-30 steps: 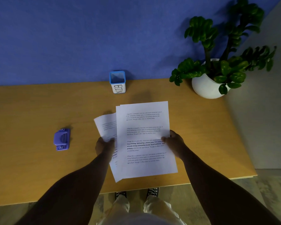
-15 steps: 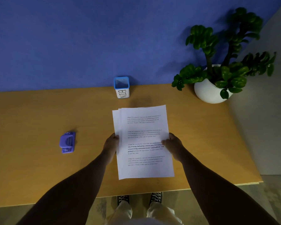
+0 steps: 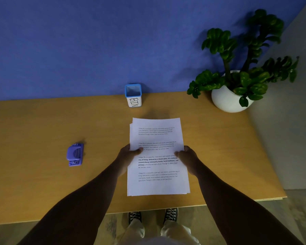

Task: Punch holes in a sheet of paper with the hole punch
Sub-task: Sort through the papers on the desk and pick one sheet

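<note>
Left hand [image 3: 126,156] and right hand [image 3: 187,157] each grasp a side edge of a small stack of printed sheets [image 3: 157,152] at desk [image 3: 34,183] centre, thumbs on top. Purple hole punch [image 3: 75,154] sits untouched at 9 o'clock of the stack, well apart. No holes visible; judged early stage: paper gathered, feeding and punching remain.

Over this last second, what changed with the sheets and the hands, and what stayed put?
The loose under-sheet that stuck out to the left has been squared under the stack of paper. The left hand and right hand still grip its side edges, thumbs on top. The hole punch, bin cup and potted plant stayed put on the desk.
</note>
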